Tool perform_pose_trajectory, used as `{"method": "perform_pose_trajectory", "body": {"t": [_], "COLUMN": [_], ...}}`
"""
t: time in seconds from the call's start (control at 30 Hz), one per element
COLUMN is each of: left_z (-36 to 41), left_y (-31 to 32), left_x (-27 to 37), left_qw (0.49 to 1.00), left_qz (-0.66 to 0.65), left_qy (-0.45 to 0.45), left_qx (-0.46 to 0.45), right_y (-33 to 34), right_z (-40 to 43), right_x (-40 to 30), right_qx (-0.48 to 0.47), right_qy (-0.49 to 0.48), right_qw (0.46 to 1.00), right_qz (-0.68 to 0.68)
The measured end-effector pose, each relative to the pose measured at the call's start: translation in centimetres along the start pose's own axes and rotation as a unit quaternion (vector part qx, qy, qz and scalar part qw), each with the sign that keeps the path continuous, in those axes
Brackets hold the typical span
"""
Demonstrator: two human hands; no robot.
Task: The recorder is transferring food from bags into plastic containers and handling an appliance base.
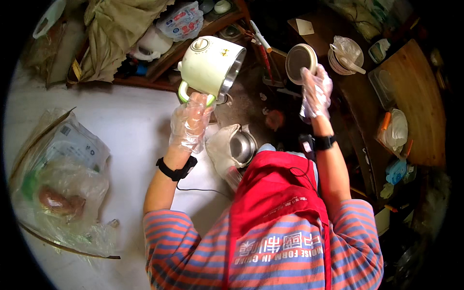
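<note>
My left hand [194, 123], in a clear plastic glove, grips the green-edged handle [183, 92] of a cream electric pot [210, 65]. The pot is tipped on its side, its steel-lined mouth turned right and a dial on its outer wall. What may be inside it is hidden. In my gloved right hand [316, 90] is a round lid [300, 64] with a cream rim and a darker centre, held apart from the pot. Below and between the hands, a shiny metal pot [243, 146] sits beside a pale cloth or bag [221, 145].
A white surface [137, 119] lies left, bearing clear plastic bags [72, 174]. A wooden shelf [214, 27] holds cluttered things at the back. On the dark table [348, 98] to the right are bowls [344, 58], a clear plastic box [381, 87] and a wooden board [420, 108].
</note>
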State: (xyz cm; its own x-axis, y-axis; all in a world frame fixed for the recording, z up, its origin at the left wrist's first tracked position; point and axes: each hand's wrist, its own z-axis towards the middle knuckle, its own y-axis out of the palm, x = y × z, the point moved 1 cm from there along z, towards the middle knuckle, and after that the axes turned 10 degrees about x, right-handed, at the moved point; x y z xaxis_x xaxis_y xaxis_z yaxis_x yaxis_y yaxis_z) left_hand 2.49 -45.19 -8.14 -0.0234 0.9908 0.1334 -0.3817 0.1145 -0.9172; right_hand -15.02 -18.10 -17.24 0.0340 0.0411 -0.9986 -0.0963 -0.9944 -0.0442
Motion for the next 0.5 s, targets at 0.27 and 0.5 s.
{"method": "perform_pose_trajectory", "body": {"t": [0.27,0.5], "left_z": [1.4,1.9], "left_y": [2.3,3.5], "left_x": [-2.3,-4.0], "left_qw": [0.988,0.984], "left_qz": [0.139,0.166], "left_qy": [0.066,0.056], "left_qx": [0.023,0.026], "right_y": [8.6,14.4], "right_z": [1.9,2.6], "right_x": [1.3,1.0], "right_qx": [0.014,-0.039], "right_qy": [0.038,-0.08], "right_qw": [0.989,0.98], "right_qz": [-0.145,-0.179]}}
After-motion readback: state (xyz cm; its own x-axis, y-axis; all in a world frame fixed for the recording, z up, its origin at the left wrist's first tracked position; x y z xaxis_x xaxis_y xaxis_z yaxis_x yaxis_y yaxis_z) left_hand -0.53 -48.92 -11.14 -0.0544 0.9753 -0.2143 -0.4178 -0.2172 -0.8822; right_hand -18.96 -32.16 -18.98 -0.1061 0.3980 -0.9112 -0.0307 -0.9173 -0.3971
